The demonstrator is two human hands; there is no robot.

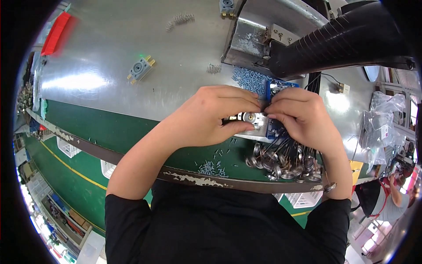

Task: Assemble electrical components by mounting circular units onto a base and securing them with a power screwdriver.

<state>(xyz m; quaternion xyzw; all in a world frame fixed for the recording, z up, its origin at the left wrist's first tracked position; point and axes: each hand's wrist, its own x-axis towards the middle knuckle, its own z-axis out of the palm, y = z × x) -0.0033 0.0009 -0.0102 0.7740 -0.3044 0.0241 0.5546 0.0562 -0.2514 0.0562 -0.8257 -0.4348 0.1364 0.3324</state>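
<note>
Near the table's front edge, my left hand (226, 110) grips a small metal-faced part (250, 118) with a brass-coloured centre, fingers on top and thumb below. My right hand (299, 112) meets it from the other side, its fingers bent and pinched at the part's right end. What those right fingertips hold is hidden. A blue fixture (273, 130) shows below and behind the right fingers. Beside the right wrist, black wires end in a bunch of round metal pieces (285, 165). Bluish screws (249, 80) lie heaped just beyond my hands.
A metal machine body (248, 39) and a thick black ribbed arm (338, 39) stand beyond my right hand. Grey blocks with brass tabs (140, 69), springs (214, 68) and silver screws (212, 168) lie about. Plastic bags (382, 121) sit at right; a person (391, 196) is beyond.
</note>
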